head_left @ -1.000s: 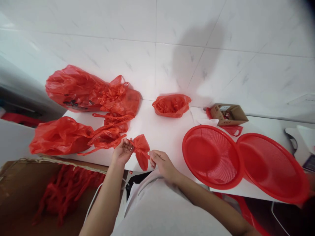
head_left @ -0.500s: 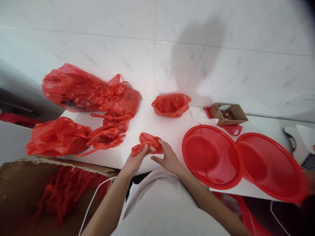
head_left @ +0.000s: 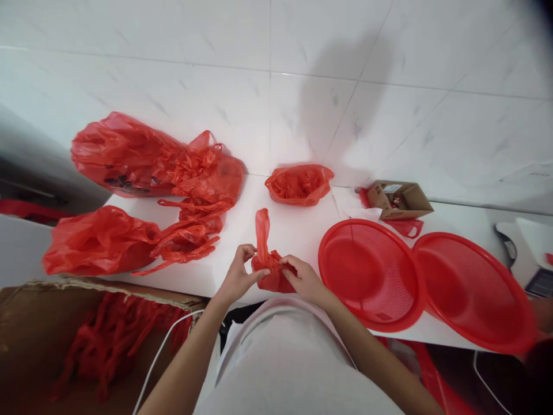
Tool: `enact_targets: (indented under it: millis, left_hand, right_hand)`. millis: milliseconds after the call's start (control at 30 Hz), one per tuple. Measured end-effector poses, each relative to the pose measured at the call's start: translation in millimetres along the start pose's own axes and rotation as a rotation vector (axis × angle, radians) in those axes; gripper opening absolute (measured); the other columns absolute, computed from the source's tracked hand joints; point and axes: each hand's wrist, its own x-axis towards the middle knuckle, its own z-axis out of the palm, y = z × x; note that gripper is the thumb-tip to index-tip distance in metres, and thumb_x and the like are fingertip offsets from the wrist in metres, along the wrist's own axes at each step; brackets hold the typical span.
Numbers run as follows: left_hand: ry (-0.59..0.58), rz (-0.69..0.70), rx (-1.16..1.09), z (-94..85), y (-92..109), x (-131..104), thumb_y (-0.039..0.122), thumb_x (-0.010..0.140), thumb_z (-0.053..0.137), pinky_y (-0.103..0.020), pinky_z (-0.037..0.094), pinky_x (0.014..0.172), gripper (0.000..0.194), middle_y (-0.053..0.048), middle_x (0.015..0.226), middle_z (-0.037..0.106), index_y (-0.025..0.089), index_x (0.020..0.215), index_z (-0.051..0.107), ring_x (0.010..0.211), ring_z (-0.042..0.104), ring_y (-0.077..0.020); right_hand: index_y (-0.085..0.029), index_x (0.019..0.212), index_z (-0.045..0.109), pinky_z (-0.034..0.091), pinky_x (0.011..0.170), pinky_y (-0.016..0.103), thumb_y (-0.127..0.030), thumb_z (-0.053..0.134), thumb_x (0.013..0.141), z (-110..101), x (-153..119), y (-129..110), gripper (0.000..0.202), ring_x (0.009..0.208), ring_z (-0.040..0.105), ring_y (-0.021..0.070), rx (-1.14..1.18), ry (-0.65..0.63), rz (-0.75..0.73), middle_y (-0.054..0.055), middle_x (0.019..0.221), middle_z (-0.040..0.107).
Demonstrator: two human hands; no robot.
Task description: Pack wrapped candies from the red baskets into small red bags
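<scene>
Close to my body, over the front of the white table, I hold a small red plastic bag (head_left: 274, 278). One handle loop of it sticks up and away from me. My left hand (head_left: 241, 274) pinches the bag's left side between thumb and fingers. On the right side, my right hand (head_left: 303, 278) is closed on the bag's upper edge, thumb in front. What lies inside the bag is hidden. Beyond my hands, an open red bag (head_left: 298, 199) stuffed with crumpled red plastic stands near the wall.
Red bags (head_left: 101, 239) lie heaped on the left. Below them a cardboard box (head_left: 26, 305) holds more red plastic. Two red mesh baskets (head_left: 367, 276) stand on the right, with a small cardboard box (head_left: 415, 199) behind. A white cable (head_left: 162, 351) hangs at the front left.
The folded bag has opened out and come closer to my body, with a handle loop now upright. Both hands have shifted their grip to its two sides.
</scene>
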Motion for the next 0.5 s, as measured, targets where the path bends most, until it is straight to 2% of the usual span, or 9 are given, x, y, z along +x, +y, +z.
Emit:
enact_targets:
  millis: [133, 200, 267, 367, 500]
  left_hand:
    - [-0.181, -0.063, 0.091, 1.2, -9.3, -2.1, 0.025, 0.067, 0.08, -0.037, 0.04, 0.101, 0.058, -0.007, 0.123, 0.058, 0.024, 0.12, 0.055, 0.115, 0.054, -0.024]
    - [-0.283, -0.08, 0.16, 2.3, -10.2, -2.9, 0.029, 0.073, 0.075, -0.035, 0.042, 0.096, 0.043, -0.007, 0.117, 0.063, 0.023, 0.113, 0.062, 0.109, 0.057, -0.0242]
    - [-0.333, -0.116, 0.201, 4.0, -12.6, -4.4, 0.034, 0.081, 0.065, -0.033, 0.046, 0.085, 0.021, -0.005, 0.099, 0.068, 0.021, 0.097, 0.068, 0.094, 0.061, -0.0224]
    - [-0.31, -0.191, 0.2, 6.9, -20.3, -7.5, 0.04, 0.087, 0.054, -0.031, 0.046, 0.071, 0.025, -0.003, 0.08, 0.067, 0.02, 0.083, 0.068, 0.077, 0.06, -0.0203]
    - [-0.19, -0.278, 0.167, 8.0, -35.1, -9.4, 0.042, 0.081, 0.063, -0.033, 0.048, 0.075, 0.023, -0.005, 0.089, 0.071, 0.021, 0.086, 0.071, 0.085, 0.062, -0.0241]
  right_hand:
    - [-0.021, 0.097, 0.057, 0.042, 0.086, 0.031, -0.02, 0.045, 0.085, -8.6, -2.9, -0.5, 0.017, 0.09, 0.056, 0.0147, 0.058, 0.017, 0.036, 0.0, 0.097, 0.063]
    - [-0.021, 0.094, 0.057, 0.042, 0.086, 0.031, -0.021, 0.046, 0.084, -12.9, -4.0, -2.0, 0.015, 0.089, 0.055, 0.0148, 0.084, 0.055, 0.064, 0.0, 0.095, 0.062]
    - [-0.021, 0.092, 0.057, 0.042, 0.087, 0.031, -0.023, 0.047, 0.083, -16.2, -4.3, -3.1, 0.014, 0.09, 0.055, 0.0152, 0.109, 0.102, 0.096, 0.0, 0.094, 0.061]
    - [-0.021, 0.09, 0.057, 0.042, 0.086, 0.031, -0.025, 0.047, 0.082, -17.2, -2.3, 0.7, 0.013, 0.089, 0.056, 0.0158, 0.136, 0.153, 0.139, 0.0, 0.092, 0.062]
    - [-0.021, 0.091, 0.058, 0.043, 0.086, 0.033, -0.026, 0.048, 0.081, -8.9, 5.2, 24.5, 0.015, 0.088, 0.057, 0.016, 0.128, 0.215, 0.168, 0.001, 0.095, 0.063]
